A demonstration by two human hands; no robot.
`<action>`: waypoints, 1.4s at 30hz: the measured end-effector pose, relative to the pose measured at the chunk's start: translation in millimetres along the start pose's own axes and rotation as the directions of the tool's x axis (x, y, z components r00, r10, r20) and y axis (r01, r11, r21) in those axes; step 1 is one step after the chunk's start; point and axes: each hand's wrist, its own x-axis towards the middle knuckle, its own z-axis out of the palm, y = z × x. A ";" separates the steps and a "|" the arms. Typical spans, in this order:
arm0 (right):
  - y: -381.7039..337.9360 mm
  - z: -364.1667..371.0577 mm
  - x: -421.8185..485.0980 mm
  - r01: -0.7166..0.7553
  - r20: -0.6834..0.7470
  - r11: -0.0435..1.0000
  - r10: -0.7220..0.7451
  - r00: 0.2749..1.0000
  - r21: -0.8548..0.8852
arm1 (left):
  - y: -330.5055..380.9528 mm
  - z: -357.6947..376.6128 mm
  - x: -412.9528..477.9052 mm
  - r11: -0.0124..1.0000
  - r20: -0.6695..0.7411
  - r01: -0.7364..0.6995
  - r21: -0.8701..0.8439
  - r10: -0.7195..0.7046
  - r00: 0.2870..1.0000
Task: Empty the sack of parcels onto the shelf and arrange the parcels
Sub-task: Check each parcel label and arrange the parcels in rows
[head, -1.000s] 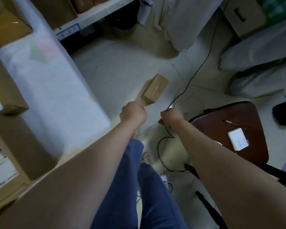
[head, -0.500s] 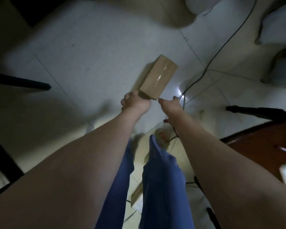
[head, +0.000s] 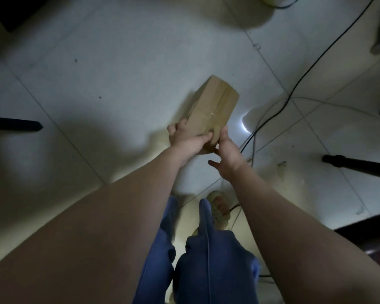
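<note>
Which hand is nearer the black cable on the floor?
Right. The right hand presses the right side of the parcel, close beside the black cable; the left hand grips its left edge, farther from the cable.

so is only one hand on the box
No, the left hand grips the box and the right hand touches its side.

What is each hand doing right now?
Left hand: grips the near end of the cardboard parcel.
Right hand: open, fingers resting against the parcel's side.
</note>
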 end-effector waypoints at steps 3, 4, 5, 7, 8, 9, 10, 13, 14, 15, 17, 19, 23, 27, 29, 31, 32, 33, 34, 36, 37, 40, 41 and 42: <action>-6.5 -6.5 -50.9 -0.012 -0.030 0.998 0.014 0.999 0.055 | 16.5 -17.0 -46.4 1.000 -0.005 -0.013 0.000 0.013 1.000; -9.8 -8.8 -68.4 -0.010 -0.036 0.998 0.012 0.999 0.062 | 21.7 -22.9 -63.7 1.000 -0.008 -0.023 -0.006 0.023 1.000; -15.0 -11.1 -90.2 -0.009 -0.032 0.998 0.011 0.999 0.064 | 27.2 -30.0 -83.8 0.999 -0.020 -0.037 -0.005 0.037 0.999; -27.0 -15.8 -134.7 0.006 -0.031 0.997 -0.004 0.999 0.080 | 41.4 -45.9 -127.2 0.996 -0.083 -0.081 0.037 0.084 0.993; -31.5 -19.1 -157.1 0.021 -0.047 0.996 -0.017 0.999 0.092 | 51.5 -55.5 -152.3 0.995 -0.097 -0.083 0.054 0.088 0.991; -37.3 -21.6 -183.0 0.030 -0.061 0.992 -0.022 0.998 0.120 | 62.8 -66.3 -177.7 0.994 -0.089 -0.095 0.045 0.099 0.991; -42.3 -23.2 -206.1 0.032 -0.065 0.988 -0.023 0.998 0.150 | 72.7 -75.1 -199.2 0.993 -0.066 -0.116 0.016 0.116 0.991; -60.8 -20.7 -278.8 0.085 -0.063 0.977 -0.074 0.995 0.196 | 104.7 -105.2 -262.2 0.971 -0.032 -0.239 -0.008 0.238 0.971; -67.4 -19.1 -304.1 0.106 -0.082 0.973 -0.091 0.992 0.205 | 118.0 -118.8 -288.1 0.962 -0.017 -0.274 -0.005 0.273 0.962; -73.3 -17.4 -326.6 0.117 -0.095 0.970 -0.098 0.991 0.211 | 129.1 -131.2 -311.1 0.952 -0.013 -0.307 0.005 0.307 0.952; -88.1 -12.0 -369.2 0.149 -0.121 0.963 -0.124 0.985 0.224 | 149.7 -156.9 -351.9 0.925 -0.027 -0.378 0.043 0.379 0.925; -104.5 -3.6 -410.6 0.197 -0.137 0.949 -0.168 0.976 0.245 | 166.1 -182.5 -384.7 0.899 -0.086 -0.423 0.116 0.434 0.897; -139.5 13.3 -475.7 0.268 -0.083 0.928 -0.255 0.963 0.259 | 186.1 -237.4 -446.6 0.854 -0.176 -0.456 0.253 0.504 0.846; -169.0 31.8 -536.1 0.424 -0.028 0.871 -0.431 0.902 0.250 | 184.6 -294.4 -502.3 0.841 -0.302 -0.515 0.163 0.540 0.786; -186.6 48.3 -565.1 0.516 0.012 0.841 -0.524 0.851 0.164 | 183.3 -321.2 -520.4 0.833 -0.348 -0.554 0.002 0.520 0.780; -200.6 68.3 -590.8 0.570 0.032 0.822 -0.570 0.821 0.025 | 181.9 -348.0 -536.8 0.802 -0.385 -0.573 -0.168 0.482 0.787; -203.9 81.3 -604.3 0.593 0.058 0.803 -0.590 0.805 -0.053 | 180.4 -362.5 -544.1 0.788 -0.424 -0.582 -0.202 0.465 0.777; -204.9 95.6 -617.1 0.615 0.095 0.779 -0.608 0.788 -0.117 | 177.9 -374.9 -548.5 0.786 -0.445 -0.579 -0.216 0.448 0.775; -203.8 111.0 -629.8 0.636 0.152 0.754 -0.617 0.772 -0.167 | 174.8 -386.0 -550.6 0.792 -0.451 -0.567 -0.227 0.431 0.782; -195.7 142.8 -641.9 0.655 0.237 0.715 -0.611 0.756 -0.244 | 163.8 -403.2 -549.5 0.813 -0.463 -0.526 -0.250 0.377 0.802; -187.4 156.0 -645.2 0.649 0.262 0.713 -0.594 0.760 -0.265 | 155.2 -410.3 -547.8 0.821 -0.479 -0.502 -0.272 0.337 0.810; -156.3 187.3 -640.1 0.595 0.297 0.770 -0.526 0.797 -0.232 | 130.9 -432.9 -542.9 0.844 -0.487 -0.433 -0.317 0.247 0.838; -150.5 196.8 -645.9 0.576 0.278 0.788 -0.516 0.810 -0.216 | 127.2 -440.9 -541.7 0.850 -0.465 -0.421 -0.317 0.247 0.850; -149.1 206.7 -643.6 0.563 0.268 0.798 -0.506 0.820 -0.215 | 122.2 -448.8 -541.4 0.853 -0.438 -0.412 -0.322 0.251 0.863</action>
